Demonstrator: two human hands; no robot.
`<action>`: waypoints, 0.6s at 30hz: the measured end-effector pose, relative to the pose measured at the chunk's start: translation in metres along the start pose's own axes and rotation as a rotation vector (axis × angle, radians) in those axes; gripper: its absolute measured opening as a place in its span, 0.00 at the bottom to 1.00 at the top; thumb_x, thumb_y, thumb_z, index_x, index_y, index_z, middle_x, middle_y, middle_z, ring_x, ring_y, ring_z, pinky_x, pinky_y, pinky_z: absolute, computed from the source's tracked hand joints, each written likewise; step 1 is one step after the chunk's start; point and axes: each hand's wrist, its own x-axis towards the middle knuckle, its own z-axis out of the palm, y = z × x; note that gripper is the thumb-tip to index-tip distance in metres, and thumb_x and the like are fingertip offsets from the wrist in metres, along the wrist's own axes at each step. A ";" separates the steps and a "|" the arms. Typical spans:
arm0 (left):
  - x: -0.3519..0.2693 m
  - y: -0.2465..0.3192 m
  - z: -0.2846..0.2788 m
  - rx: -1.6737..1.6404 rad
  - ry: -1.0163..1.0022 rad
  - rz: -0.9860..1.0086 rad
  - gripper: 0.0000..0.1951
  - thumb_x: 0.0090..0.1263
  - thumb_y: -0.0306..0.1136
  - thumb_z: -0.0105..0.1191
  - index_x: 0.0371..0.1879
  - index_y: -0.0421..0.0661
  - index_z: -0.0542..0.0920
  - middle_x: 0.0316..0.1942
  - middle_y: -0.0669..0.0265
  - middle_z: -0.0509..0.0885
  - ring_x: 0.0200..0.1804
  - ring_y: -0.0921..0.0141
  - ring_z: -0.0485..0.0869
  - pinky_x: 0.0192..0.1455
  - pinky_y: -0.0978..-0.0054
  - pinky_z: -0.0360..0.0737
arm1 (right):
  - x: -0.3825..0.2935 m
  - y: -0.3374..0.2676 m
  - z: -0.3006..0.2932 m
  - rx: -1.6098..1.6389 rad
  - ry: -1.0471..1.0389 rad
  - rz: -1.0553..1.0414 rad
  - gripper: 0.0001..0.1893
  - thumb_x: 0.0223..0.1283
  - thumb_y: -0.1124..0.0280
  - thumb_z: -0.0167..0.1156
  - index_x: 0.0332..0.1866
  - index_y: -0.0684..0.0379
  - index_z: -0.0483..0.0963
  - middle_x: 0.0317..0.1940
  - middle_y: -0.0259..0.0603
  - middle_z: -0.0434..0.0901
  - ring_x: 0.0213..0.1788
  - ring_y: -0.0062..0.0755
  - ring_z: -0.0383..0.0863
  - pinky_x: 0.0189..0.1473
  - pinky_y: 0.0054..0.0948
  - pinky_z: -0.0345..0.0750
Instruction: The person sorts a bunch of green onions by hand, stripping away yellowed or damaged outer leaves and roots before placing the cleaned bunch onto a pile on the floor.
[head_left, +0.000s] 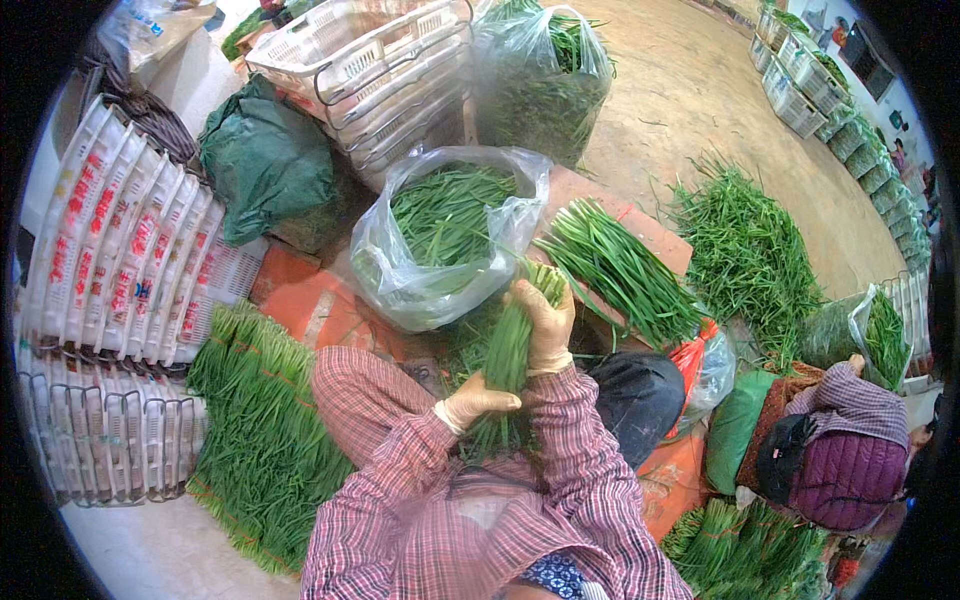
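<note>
A bunch of garlic chives (505, 356) stands tilted in front of my lap, its pale cut ends upward. My right hand (549, 322), in a thin cream glove, grips it near those ends. Lower down, my left hand (474, 403), gloved alike, wraps it with the thumb in front and the fingers hidden behind the leaves. Just beyond is an open clear plastic bag (424, 300) with loose chive leaves (454, 214) inside. To the right of my hands, more chives (626, 274) lie across a reddish-brown board (574, 187).
Tied chive bundles (262, 442) are stacked at my left, beside white plastic crates (120, 255). More crates (397, 82) and a filled clear bag (540, 97) stand ahead. Loose leaves (742, 247) are heaped at right; a co-worker (847, 457) sits nearby. Red plastic strips (686, 367) hang beside my knee.
</note>
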 end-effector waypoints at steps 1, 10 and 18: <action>-0.001 -0.003 0.001 0.000 0.002 -0.003 0.42 0.56 0.29 0.74 0.73 0.42 0.70 0.64 0.65 0.79 0.67 0.66 0.76 0.73 0.64 0.71 | -0.001 -0.003 0.004 -0.014 0.001 0.014 0.14 0.66 0.74 0.67 0.55 0.64 0.78 0.38 0.38 0.84 0.34 0.27 0.84 0.39 0.25 0.81; -0.016 -0.005 0.022 0.009 0.134 0.175 0.31 0.61 0.29 0.71 0.66 0.42 0.77 0.55 0.64 0.85 0.54 0.68 0.84 0.58 0.68 0.82 | 0.002 -0.026 0.017 -0.037 -0.173 0.306 0.18 0.74 0.58 0.60 0.56 0.63 0.79 0.42 0.36 0.84 0.40 0.26 0.83 0.45 0.26 0.80; -0.023 0.020 0.017 0.026 0.147 0.074 0.22 0.60 0.28 0.71 0.54 0.42 0.82 0.40 0.65 0.87 0.37 0.71 0.84 0.41 0.72 0.82 | 0.034 -0.072 0.004 -0.342 -0.514 0.253 0.36 0.70 0.55 0.65 0.78 0.61 0.65 0.66 0.43 0.77 0.68 0.34 0.74 0.75 0.35 0.65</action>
